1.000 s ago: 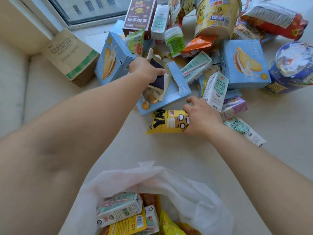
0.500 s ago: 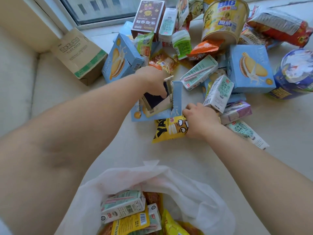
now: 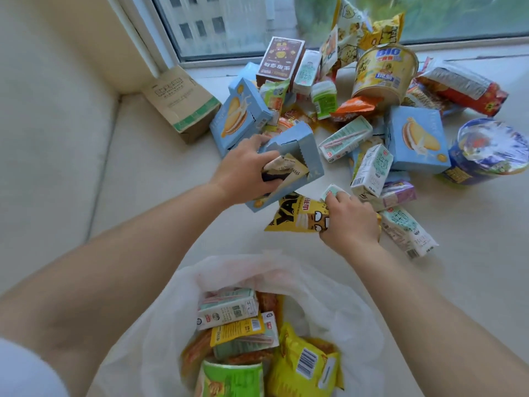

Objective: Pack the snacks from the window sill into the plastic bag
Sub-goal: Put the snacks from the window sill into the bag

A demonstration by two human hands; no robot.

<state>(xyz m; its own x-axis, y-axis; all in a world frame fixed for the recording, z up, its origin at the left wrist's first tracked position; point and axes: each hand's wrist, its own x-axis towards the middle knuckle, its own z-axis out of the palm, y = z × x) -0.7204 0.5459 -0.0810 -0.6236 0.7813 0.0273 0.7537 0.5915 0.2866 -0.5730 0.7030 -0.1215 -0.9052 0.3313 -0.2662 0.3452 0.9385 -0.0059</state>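
Bag first: white plastic bag (image 3: 160,333) sits nearest the camera, mouth open, already holding milk cartons (image 3: 227,309), a yellow barcode packet (image 3: 306,359), a green packet (image 3: 232,378) & some orange wrappers.

Beyond it, both forearms reach out over the window sill (image 3: 143,196). Right hand (image 3: 350,222) is curled round the end of a yellow snack pouch (image 3: 296,216) w/ a cartoon face, which lies on the sill; fingertips also touch a small mint carton (image 3: 332,191) just beside it. Left hand (image 3: 246,170) grips an opened blue biscuit box (image 3: 300,156), tilted & lifted off the sill, thumb pressed on the wrapped packets (image 3: 286,170) poking out of its torn end.

Right of the hands: an upright milk carton (image 3: 372,170), a purple packet (image 3: 398,193), a milk pouch (image 3: 406,230) lying flat.

Further back, rest of the snack pile: two more blue biscuit boxes, one left (image 3: 237,116) & one right (image 3: 415,138); a flat milk carton w/ straw (image 3: 345,138); a blue noodle bowl (image 3: 489,151) at far right; a yellow BIG cup (image 3: 383,71) tipped on its side; red bags (image 3: 461,88); a brown box (image 3: 279,61) standing upright. A cardboard box (image 3: 183,104) sits in the corner at left, apart from the pile. Farthest: yellow bags (image 3: 372,27) leaning against the window (image 3: 229,24).
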